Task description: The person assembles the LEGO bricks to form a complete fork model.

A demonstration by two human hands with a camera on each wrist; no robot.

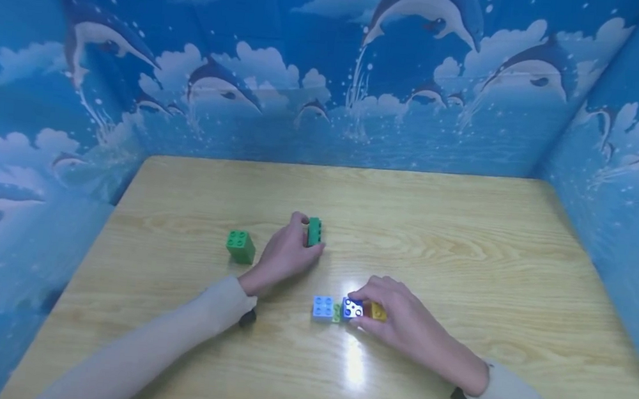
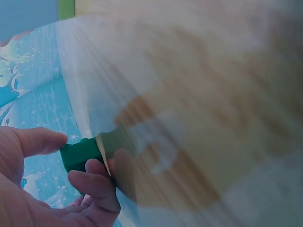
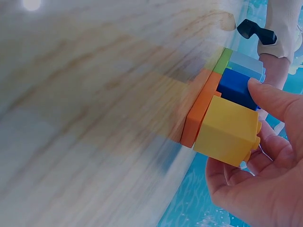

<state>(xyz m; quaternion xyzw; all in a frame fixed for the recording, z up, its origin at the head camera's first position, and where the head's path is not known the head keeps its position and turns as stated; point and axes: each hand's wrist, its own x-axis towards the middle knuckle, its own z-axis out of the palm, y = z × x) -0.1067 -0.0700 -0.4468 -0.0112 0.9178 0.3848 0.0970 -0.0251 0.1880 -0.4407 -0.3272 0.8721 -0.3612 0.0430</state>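
Note:
My left hand (image 1: 291, 248) pinches a dark green toy brick (image 1: 314, 232) between thumb and fingers. The brick lies on its side with its studs facing right, and in the left wrist view it touches the table. My right hand (image 1: 401, 313) grips a dark blue brick (image 3: 236, 88) on a low row of joined bricks. In the right wrist view, an orange brick (image 3: 200, 111) lies beneath the dark blue brick and a yellow brick (image 3: 227, 130). A light green brick (image 3: 222, 60) continues the row, with a light blue brick (image 1: 323, 308) on its far end.
A tall green brick stack (image 1: 242, 247) stands upright left of my left hand. The wooden table (image 1: 466, 239) meets dolphin-printed walls (image 1: 281, 119) at its back and sides.

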